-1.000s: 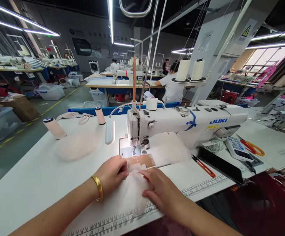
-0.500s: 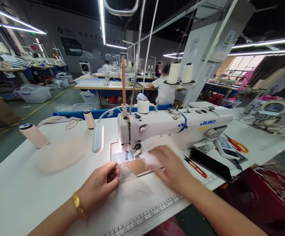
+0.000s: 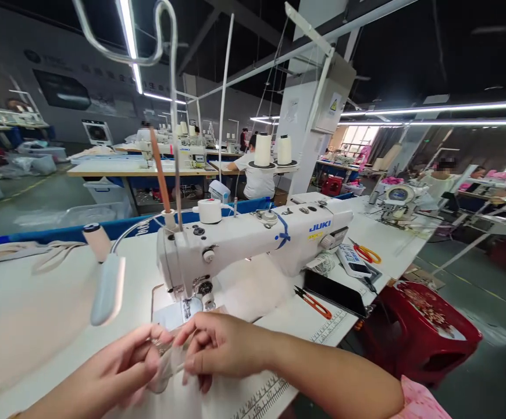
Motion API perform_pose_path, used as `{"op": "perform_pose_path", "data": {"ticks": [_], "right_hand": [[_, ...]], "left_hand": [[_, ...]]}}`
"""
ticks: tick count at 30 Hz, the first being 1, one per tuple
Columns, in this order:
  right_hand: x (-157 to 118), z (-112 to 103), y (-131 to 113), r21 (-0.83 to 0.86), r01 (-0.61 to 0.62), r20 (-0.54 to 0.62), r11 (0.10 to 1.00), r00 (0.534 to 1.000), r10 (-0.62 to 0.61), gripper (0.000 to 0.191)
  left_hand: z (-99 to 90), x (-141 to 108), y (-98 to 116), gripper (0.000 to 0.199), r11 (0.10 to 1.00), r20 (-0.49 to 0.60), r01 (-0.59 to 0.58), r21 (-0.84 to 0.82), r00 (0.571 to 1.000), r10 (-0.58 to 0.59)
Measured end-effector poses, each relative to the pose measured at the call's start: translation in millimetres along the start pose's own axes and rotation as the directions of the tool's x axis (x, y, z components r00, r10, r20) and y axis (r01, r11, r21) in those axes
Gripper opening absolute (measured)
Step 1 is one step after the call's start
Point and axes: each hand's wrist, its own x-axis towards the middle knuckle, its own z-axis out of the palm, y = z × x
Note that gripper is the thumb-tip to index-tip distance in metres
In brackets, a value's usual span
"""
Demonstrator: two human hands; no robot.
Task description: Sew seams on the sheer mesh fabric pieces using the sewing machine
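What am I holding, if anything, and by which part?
Your left hand and right hand hold sheer fabric between them; blur hides exactly which part each grips.

Worktop [image 3: 135, 294], white, ruler scale [image 3: 270, 396] along the front edge, bearing one white JUKI sewing machine [image 3: 244, 240], pale sheer fabric [image 3: 253, 291] lying beneath its arm. Left portion: spread of peach fabric [image 3: 26, 331], blurred; pale straps [image 3: 56, 256] and one peach thread cone [image 3: 96, 243] towards the rear. Right portion: orange thread snips [image 3: 316, 304] beside a black oblong case [image 3: 334, 293]; coiled pale cable [image 3: 323, 263]; white boxy device [image 3: 353, 261]; scissors [image 3: 369, 254], red and orange handles.
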Motion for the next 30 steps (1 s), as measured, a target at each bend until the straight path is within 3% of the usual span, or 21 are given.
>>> {"op": "perform_pose_path", "data": {"ticks": [3,5,9,12,15,18,22,26,30], "right_hand": [[7.8,-5.3,-5.2,-0.26,0.02,-0.036,0.965,0.999,-0.03,0.036],[9.6,-5.2,-6.2,-0.327,0.024,-0.06,0.945,0.997,-0.046,0.035],[5.3,-4.4,-3.1,-0.37,-0.035,-0.127,0.928,0.992,-0.014,0.029],[0.4,-4.1,-0.3,-0.45,-0.009,-0.156,0.893,0.985,-0.069,0.02],[-1.2,-2.3,1.4,-0.429,0.018,-0.166,0.903,0.981,-0.099,0.016],[-0.1,1.3,3.3,-0.421,0.015,-0.183,0.907,0.978,-0.102,0.027],[1.8,4.4,6.9,-0.496,0.016,-0.235,0.868,0.96,-0.152,0.007],[2.8,4.1,8.4,-0.477,-0.001,-0.268,0.879,0.952,-0.145,0.012],[5.2,6.7,10.1,-0.499,0.031,-0.285,0.866,0.938,-0.198,0.014]], "left_hand": [[10.8,9.7,18.2,0.039,0.988,-0.062,-0.011,0.152,0.998,0.021],[17.2,13.1,23.6,0.038,0.975,-0.108,0.012,0.222,0.994,0.012],[23.9,10.3,21.9,0.037,0.985,-0.19,0.045,0.167,0.982,-0.013],[27.5,5.4,19.0,0.038,0.995,-0.198,0.04,0.089,0.98,-0.022],[31.8,3.7,16.7,0.039,0.999,-0.196,0.023,0.031,0.98,-0.017],[35.8,4.1,14.7,0.042,0.999,-0.247,-0.015,0.046,0.969,0.026],[38.5,3.3,15.1,0.045,0.999,-0.257,-0.044,0.03,0.965,0.05],[40.5,1.4,16.2,0.044,0.999,-0.26,-0.051,-0.009,0.964,0.047],[43.7,1.3,14.2,0.042,0.994,-0.287,-0.09,0.057,0.952,0.103]]}}
